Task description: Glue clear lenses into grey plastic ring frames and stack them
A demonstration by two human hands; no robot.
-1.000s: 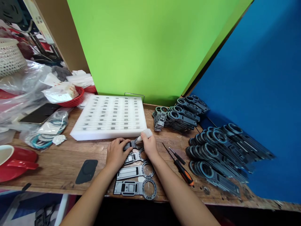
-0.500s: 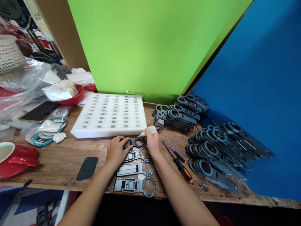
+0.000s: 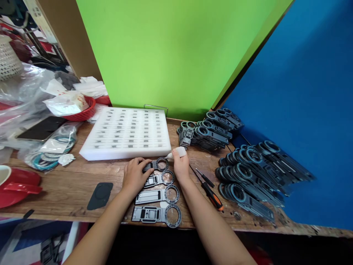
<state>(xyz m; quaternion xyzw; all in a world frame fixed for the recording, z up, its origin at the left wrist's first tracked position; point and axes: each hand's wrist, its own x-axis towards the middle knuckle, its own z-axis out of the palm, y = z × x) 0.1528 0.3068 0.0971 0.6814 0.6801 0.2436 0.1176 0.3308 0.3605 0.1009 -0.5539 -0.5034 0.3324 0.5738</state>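
A column of flat grey parts with round rings lies on the wooden table. My left hand (image 3: 135,174) rests on the topmost ringed part (image 3: 162,164), its thumb and fingers on the flat body near the ring. In my right hand (image 3: 181,166) is a small white bottle (image 3: 181,151), whose narrow tip points left at that part's ring. Nearer the table's front edge are three more parts: a second (image 3: 167,177), a third (image 3: 150,196) and the lowest one (image 3: 149,214).
A white foam block (image 3: 127,134) with rows of small pieces stands behind my hands. Right are an orange-black screwdriver (image 3: 212,195), a thinner tool and stacks of ringed parts (image 3: 248,176). Left are a red cup (image 3: 20,186), a phone (image 3: 41,128) and a dark flat pad (image 3: 100,195).
The whole view has shifted slightly. The white bottle is tilted a little differently in my right hand, with its tip by the ring. My left hand stays on the same part.
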